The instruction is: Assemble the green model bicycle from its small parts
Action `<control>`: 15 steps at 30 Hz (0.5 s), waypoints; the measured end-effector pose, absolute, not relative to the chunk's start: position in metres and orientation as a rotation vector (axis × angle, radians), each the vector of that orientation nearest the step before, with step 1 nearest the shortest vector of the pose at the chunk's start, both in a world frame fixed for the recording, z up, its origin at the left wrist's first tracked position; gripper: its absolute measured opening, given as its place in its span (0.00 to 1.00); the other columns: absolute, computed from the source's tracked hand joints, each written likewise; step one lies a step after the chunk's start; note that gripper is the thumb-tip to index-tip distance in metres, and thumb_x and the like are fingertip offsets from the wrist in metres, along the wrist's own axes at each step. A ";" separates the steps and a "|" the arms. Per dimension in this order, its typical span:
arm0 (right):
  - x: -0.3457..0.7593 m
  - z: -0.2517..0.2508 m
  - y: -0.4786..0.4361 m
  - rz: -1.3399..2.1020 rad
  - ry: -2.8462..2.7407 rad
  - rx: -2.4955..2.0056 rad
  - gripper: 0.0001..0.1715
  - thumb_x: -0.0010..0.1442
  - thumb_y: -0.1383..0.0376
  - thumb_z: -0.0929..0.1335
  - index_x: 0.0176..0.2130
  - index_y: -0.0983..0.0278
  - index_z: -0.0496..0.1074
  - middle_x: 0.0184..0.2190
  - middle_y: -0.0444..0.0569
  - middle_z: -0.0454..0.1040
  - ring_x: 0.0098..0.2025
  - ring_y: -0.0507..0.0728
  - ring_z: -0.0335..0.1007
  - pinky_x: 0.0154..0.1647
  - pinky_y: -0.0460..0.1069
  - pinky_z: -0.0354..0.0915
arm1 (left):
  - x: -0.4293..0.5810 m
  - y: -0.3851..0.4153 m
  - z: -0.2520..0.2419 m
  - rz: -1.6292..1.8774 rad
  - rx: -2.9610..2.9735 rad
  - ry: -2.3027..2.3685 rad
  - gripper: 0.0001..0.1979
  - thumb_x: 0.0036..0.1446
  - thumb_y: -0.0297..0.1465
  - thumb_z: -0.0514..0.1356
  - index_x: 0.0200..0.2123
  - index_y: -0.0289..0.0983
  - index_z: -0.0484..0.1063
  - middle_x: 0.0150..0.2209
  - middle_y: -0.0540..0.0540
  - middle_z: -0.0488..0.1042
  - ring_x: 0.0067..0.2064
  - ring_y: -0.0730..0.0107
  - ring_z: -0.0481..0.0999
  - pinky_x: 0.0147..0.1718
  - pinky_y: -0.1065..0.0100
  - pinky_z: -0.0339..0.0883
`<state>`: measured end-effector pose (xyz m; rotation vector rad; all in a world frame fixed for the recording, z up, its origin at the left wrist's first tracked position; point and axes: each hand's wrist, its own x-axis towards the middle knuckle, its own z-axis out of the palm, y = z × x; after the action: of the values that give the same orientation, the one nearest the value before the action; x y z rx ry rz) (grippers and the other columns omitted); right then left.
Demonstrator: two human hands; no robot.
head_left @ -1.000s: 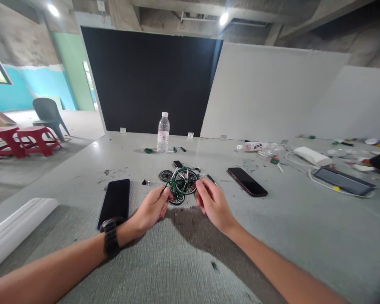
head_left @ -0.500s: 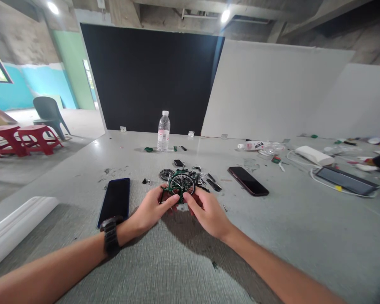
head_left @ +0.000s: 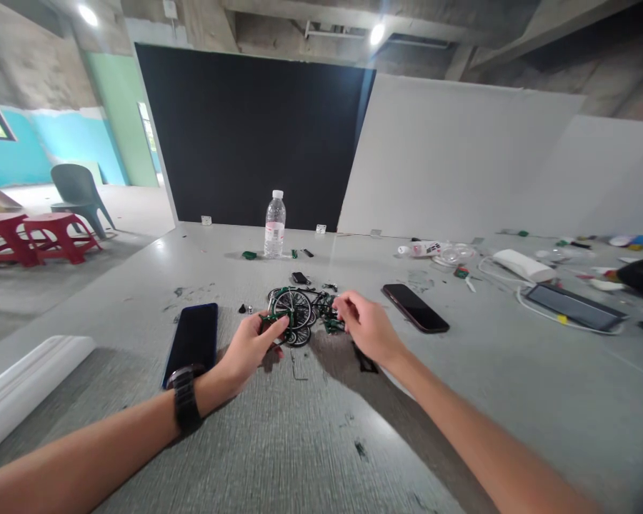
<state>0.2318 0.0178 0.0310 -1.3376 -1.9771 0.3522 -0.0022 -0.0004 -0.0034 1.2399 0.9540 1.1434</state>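
Observation:
My left hand (head_left: 254, 348) is closed on a small green model bicycle part with a spoked wheel (head_left: 292, 308), its thumb pressed on the frame beside the wheel. Other spoked wheels (head_left: 300, 336) lie right behind and below it. My right hand (head_left: 369, 323) is over the small green and black parts (head_left: 322, 303) to the right of the wheel. Its fingers are curled together, and whatever is between them is too small to make out. An L-shaped hex key (head_left: 298, 378) lies on the table in front of the wheels.
A blue-edged phone (head_left: 193, 341) lies left of my hands, another phone (head_left: 415, 308) to the right. A water bottle (head_left: 274, 227) stands behind the parts. A white roll (head_left: 32, 392) lies at the left edge, and a cabled tablet (head_left: 573, 307) at the right.
My right hand has let go of the model bicycle part and moved right to the loose parts, fingers curled. My left hand still holds the wheeled part, now slightly further left.

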 end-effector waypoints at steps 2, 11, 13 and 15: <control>0.246 0.030 0.035 0.135 -2.005 -1.406 0.15 0.67 0.57 0.60 0.40 0.61 0.72 0.33 0.50 0.77 0.32 0.57 0.71 0.36 0.52 0.62 | -0.002 0.000 -0.005 1.125 1.228 0.965 0.20 0.55 0.47 0.64 0.32 0.35 0.66 0.26 0.52 0.67 0.21 0.77 0.70 0.15 0.77 0.58; 0.258 0.027 0.104 -0.071 -2.321 -1.568 0.22 0.65 0.68 0.59 0.53 0.65 0.72 0.52 0.58 0.75 0.54 0.65 0.68 0.54 0.57 0.60 | -0.001 0.002 -0.009 1.124 1.215 0.959 0.21 0.53 0.47 0.64 0.30 0.35 0.64 0.24 0.55 0.64 0.20 0.79 0.66 0.17 0.76 0.59; 0.255 0.027 0.116 -0.037 -2.365 -1.577 0.22 0.63 0.70 0.61 0.55 0.65 0.72 0.53 0.59 0.75 0.56 0.65 0.68 0.53 0.56 0.62 | -0.001 0.002 -0.010 1.134 1.209 0.969 0.21 0.54 0.47 0.64 0.30 0.35 0.64 0.23 0.55 0.64 0.19 0.79 0.66 0.16 0.76 0.59; 0.252 0.027 0.124 0.004 -2.402 -1.598 0.22 0.62 0.71 0.62 0.54 0.64 0.73 0.52 0.59 0.76 0.54 0.65 0.71 0.51 0.56 0.64 | -0.001 0.003 -0.010 1.138 1.203 0.975 0.21 0.54 0.47 0.64 0.31 0.35 0.64 0.23 0.55 0.64 0.19 0.79 0.67 0.16 0.75 0.58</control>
<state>0.2522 0.1243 0.0266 -1.5983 -2.4019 0.0043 -0.0010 0.0026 -0.0104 1.2030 0.9752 1.1378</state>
